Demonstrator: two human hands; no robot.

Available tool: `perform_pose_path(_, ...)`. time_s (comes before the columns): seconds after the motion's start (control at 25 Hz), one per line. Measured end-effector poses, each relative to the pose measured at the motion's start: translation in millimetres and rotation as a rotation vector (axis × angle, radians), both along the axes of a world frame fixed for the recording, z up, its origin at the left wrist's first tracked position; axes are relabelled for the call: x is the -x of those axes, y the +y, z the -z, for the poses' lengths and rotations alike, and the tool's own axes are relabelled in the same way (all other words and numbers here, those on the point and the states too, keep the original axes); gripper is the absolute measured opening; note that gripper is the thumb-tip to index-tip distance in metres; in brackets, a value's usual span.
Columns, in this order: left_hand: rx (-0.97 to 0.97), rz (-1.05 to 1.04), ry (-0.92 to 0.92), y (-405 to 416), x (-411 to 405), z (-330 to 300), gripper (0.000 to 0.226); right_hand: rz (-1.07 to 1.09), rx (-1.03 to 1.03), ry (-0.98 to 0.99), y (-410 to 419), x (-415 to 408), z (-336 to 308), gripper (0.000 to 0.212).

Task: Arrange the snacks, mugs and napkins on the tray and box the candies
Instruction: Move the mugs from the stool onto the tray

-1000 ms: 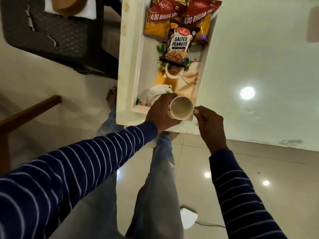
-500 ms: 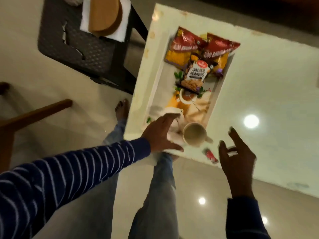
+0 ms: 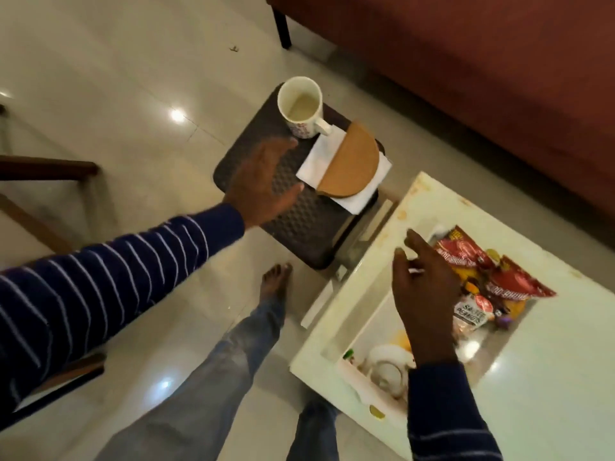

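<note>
A white mug (image 3: pixel 300 108), white napkins (image 3: pixel 327 161), red snack packets (image 3: pixel 466 257), and navy white-striped sleeves (image 3: pixel 109 281).

We seem to be in a home's sitting room: a maroon sofa (image 3: pixel 466 78) along the far right, glossy floor tiles (image 3: pixel 116 78), a low white table (image 3: pixel 549 344) at near right, and a bare foot (image 3: pixel 274 282) on the floor.

dim warm indoor light; ceiling-lamp glare spots on glossy floor (image 3: pixel 100 78); motion blur; wide-angle edge distortion.
</note>
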State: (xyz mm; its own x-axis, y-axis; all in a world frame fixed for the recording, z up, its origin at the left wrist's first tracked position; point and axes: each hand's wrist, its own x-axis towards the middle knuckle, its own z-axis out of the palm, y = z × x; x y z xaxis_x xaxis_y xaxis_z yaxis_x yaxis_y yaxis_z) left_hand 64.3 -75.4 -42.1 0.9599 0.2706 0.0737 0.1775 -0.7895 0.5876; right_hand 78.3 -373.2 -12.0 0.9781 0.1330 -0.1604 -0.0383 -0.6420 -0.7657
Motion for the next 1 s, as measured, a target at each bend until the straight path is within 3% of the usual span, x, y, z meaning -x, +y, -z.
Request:
perform_pose_path(0.24,0.145,0.032,0.128,89,-76,7,0.105,-0.135,0.047,0.019,137,-84,14,0.043)
perform_pose_path(0.4,0.258,0.102,0.221,98,-101,35,0.110,-0.203,0.139,0.047,191,-121,36,0.043)
perform_pose_path(0.64,0.359,0.085,0.077,90,-116,56,0.093,-0.194,0.219,0.041,207,-137,58,0.028)
perform_pose_path(0.84,0.237,0.073,-0.098,82,-99,36,0.083,-0.274,0.116,-0.025,190,-125,40,0.021)
perform_pose_path(1.0,0.167,0.006,-0.223,32,-49,9,0.089,-0.334,0.114,-0.100,135,-90,4,0.025)
